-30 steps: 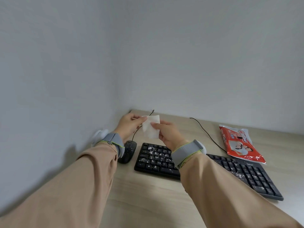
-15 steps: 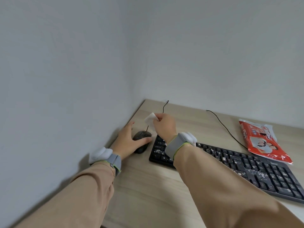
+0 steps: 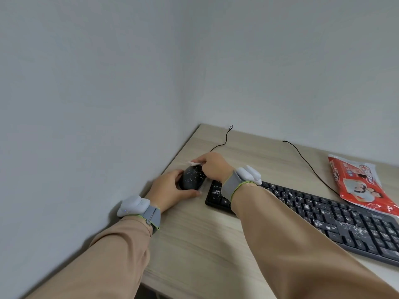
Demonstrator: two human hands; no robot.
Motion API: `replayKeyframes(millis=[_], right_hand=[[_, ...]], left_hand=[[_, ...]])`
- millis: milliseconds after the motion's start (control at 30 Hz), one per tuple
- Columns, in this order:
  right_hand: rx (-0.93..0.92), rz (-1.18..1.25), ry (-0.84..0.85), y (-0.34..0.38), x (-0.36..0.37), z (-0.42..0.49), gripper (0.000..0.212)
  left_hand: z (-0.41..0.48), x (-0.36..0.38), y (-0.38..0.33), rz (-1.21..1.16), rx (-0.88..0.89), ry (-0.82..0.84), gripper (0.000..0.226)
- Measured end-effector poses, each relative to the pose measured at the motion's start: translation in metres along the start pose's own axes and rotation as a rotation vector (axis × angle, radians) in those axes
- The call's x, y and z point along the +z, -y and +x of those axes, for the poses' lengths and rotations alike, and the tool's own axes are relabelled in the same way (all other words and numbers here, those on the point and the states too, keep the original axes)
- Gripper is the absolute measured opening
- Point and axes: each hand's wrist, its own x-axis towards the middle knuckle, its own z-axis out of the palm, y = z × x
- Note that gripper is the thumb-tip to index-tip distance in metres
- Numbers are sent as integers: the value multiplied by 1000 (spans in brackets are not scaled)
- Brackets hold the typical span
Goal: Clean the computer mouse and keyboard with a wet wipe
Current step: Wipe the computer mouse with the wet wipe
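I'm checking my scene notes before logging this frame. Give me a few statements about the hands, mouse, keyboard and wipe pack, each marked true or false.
1. The left hand cups the mouse. True.
2. The right hand holds the wet wipe at the mouse's far end. True.
3. The keyboard is spotless. False: white specks cover its keys.
4. The wipe pack lies left of the mouse. False: it lies far right, beyond the keyboard.

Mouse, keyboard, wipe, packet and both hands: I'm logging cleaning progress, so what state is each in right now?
mouse: speckled white, still dirty, on the desk
keyboard: white specks across its keys, unwiped
wet wipe: crumpled, at the mouse's far end
wipe packet: lying flat beyond the keyboard
left hand: gripping the mouse
right hand: pinching the wet wipe
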Motion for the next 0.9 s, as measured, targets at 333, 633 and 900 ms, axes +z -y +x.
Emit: replayKeyframes(millis=[333,633,900], right_hand=[[-67,-27,-88,-5,11,-7,55],[-160,38,-76,-13,16,-20,58],[-127,-94,-36,-3,3,-9,57]], left_hand=[[-6,0,-15,142,43,-2,66],[-8,5,-23,94,30,-36,41],[-4,14,-16,96,24,-70,59]])
